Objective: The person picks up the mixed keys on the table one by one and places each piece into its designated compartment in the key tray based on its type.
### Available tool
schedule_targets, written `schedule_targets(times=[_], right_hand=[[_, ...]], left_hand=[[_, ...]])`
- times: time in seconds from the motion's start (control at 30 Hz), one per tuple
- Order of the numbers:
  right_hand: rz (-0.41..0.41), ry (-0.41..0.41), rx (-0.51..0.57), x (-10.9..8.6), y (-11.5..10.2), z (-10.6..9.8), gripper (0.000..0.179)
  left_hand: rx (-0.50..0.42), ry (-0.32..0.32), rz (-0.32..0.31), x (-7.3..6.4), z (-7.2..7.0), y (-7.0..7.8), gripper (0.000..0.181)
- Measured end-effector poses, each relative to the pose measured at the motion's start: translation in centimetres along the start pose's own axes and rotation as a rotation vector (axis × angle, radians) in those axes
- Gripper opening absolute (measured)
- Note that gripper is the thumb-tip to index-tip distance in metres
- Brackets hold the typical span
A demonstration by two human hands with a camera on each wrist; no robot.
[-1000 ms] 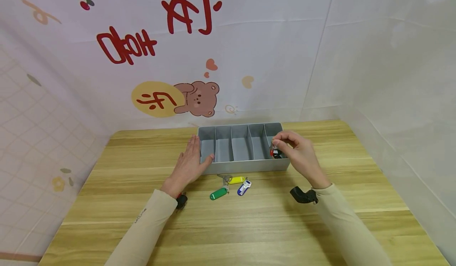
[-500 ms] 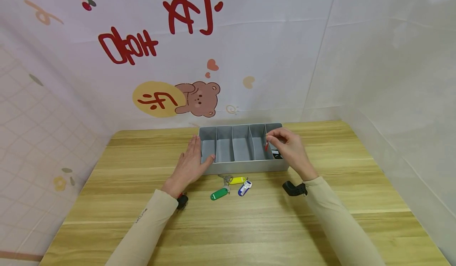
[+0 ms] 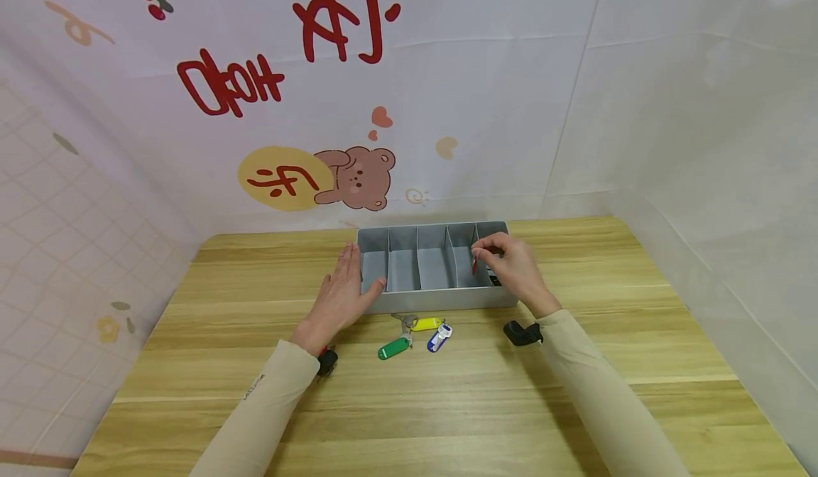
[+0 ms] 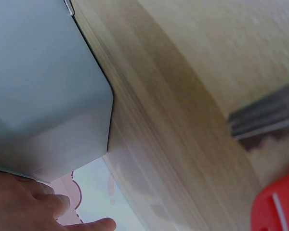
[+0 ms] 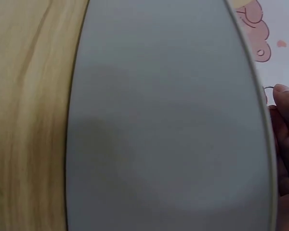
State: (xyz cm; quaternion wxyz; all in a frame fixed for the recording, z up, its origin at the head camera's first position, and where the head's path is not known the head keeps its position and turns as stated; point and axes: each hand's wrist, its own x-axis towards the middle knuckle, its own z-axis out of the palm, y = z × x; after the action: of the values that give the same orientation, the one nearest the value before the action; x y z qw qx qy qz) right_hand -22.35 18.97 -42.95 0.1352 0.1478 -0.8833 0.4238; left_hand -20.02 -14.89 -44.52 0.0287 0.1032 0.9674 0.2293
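Observation:
My right hand (image 3: 514, 267) pinches a small red key tag (image 3: 475, 265) between thumb and fingertips, over the second compartment from the right of a grey divided box (image 3: 441, 299). In the right wrist view the box's side (image 5: 168, 120) hides much of that hand, and a thin wire ring (image 5: 269, 87) shows at the fingertips. My left hand (image 3: 339, 292) rests with straight fingers along the box's left end, thumb over the front rim. A black piece with a white label (image 3: 493, 277) lies in the rightmost compartment, partly hidden by my right hand.
In front of the box lie keys with a green tag (image 3: 393, 348), a yellow tag (image 3: 426, 324) and a blue tag (image 3: 439, 337). Close to the left wrist camera are a red rounded piece (image 4: 277, 207) and a ragged-edged metal strip (image 4: 265, 118). A printed wall covering stands behind.
My right hand has moved left with the red key tag, from the rightmost compartment to over the one beside it. My left hand has stayed at the box's left end.

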Motion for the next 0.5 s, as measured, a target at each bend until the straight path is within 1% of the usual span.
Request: schedule_targets(times=[0.3, 0.4, 0.5], right_hand=[[-0.114, -0.012, -0.104, 0.35, 0.48, 0.55, 0.005], [-0.134, -0.018, -0.120, 0.46, 0.59, 0.69, 0.006], [-0.140, -0.029, -0.123, 0.53, 0.64, 0.69, 0.012]], left_hand=[[0.001, 0.011, 0.010, -0.10, 0.07, -0.07, 0.098], [0.003, 0.011, 0.008, -0.03, 0.11, -0.06, 0.098], [0.005, 0.011, 0.008, 0.01, 0.13, -0.06, 0.098]])
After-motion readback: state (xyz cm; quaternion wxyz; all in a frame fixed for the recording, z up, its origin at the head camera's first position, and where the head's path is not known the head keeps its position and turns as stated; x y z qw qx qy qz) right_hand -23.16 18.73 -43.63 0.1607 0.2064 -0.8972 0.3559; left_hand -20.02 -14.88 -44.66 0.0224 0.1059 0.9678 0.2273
